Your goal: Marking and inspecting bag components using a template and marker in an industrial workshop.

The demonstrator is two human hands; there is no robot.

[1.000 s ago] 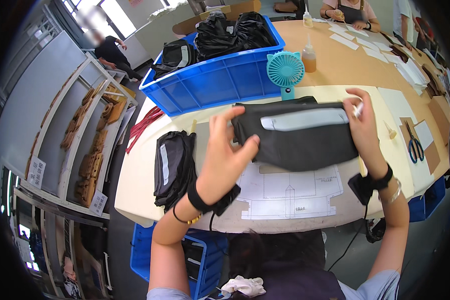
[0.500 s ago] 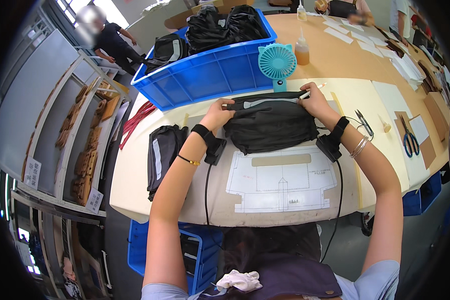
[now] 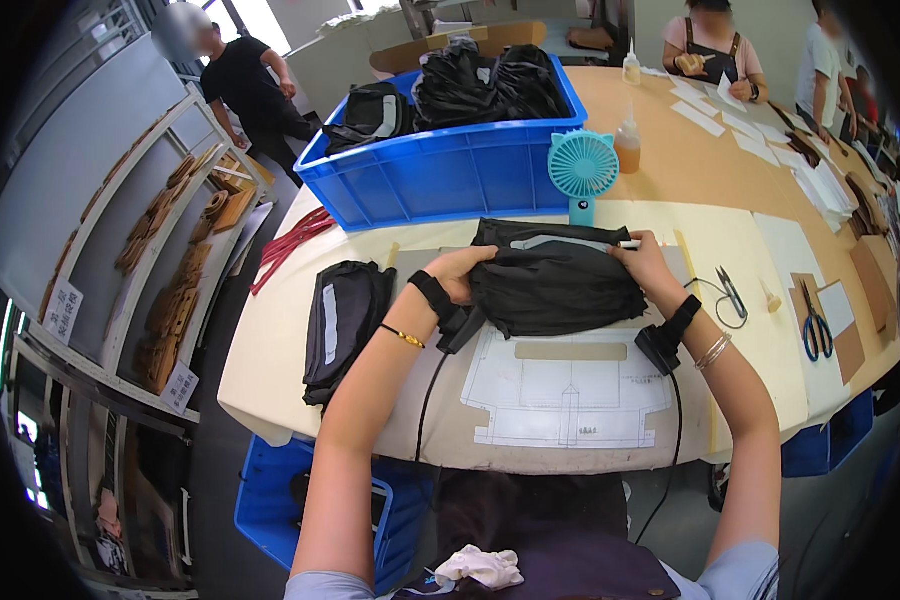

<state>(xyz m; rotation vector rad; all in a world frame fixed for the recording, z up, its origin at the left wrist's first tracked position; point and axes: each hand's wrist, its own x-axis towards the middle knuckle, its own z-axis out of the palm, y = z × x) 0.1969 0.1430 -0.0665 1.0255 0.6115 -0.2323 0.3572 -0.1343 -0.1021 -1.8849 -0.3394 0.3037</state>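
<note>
Gathered black fabric with a light grey strip, like a pouch or cover [image 3: 558, 290], is stretched between my hands on the table. My left hand [image 3: 460, 272] is closed on its left edge, thumb on top. On its upper right corner, my right hand [image 3: 646, 260] pinches the fabric, with a slim white pen-like stick [image 3: 630, 244] also in its fingers. A paper pattern [image 3: 570, 400] with drawn lines lies just below the fabric. To the left of my left forearm, a similar black fabric piece [image 3: 348, 325] lies flat.
Beyond the fabric stand a blue crate [image 3: 440, 180] of black pieces, a turquoise fan [image 3: 583, 170] and a glue bottle [image 3: 627, 150]. Red strips [image 3: 288, 245] lie left; thread snips [image 3: 732, 295] and scissors [image 3: 818, 325] lie right. Other people [image 3: 715, 60] are across the table.
My left hand has shifted from the fabric's upper left corner down its left edge. My right hand keeps the upper right corner, and the white stick now shows less. The whole view has shifted slightly.
</note>
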